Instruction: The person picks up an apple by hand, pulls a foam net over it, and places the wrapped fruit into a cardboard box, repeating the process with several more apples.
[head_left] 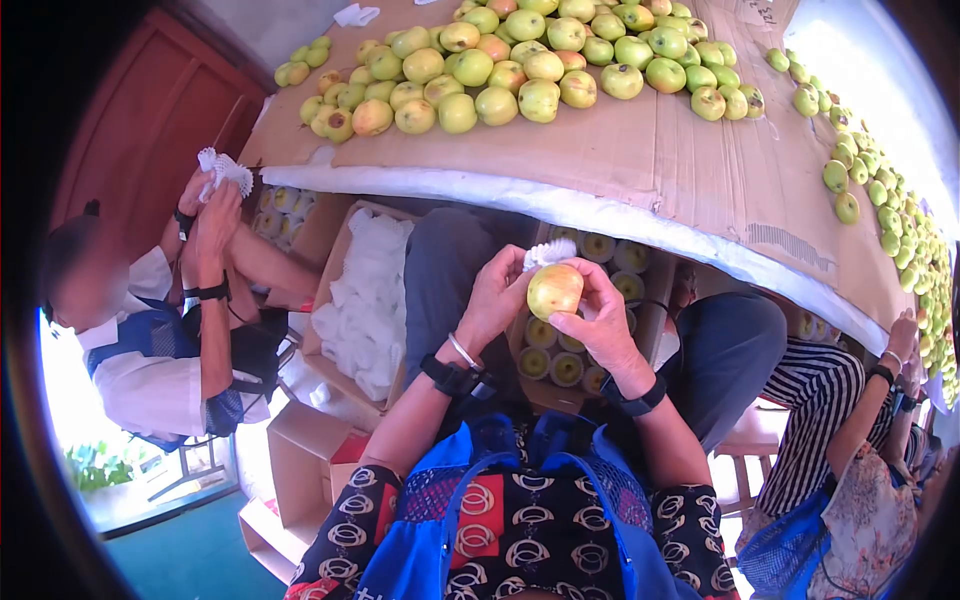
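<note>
Holding a yellow-red apple (555,293) up in the right hand (606,325), left hand (498,298) pinching a white foam net (550,255), right over a carton (651,335) of packed apples (566,370), white netting (363,295) filling the box (347,388) at left.

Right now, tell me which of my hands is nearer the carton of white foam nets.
Left. Your left hand is just across the left thigh from the carton; your right hand, holding the apple, is farther off, past the left one.
</note>
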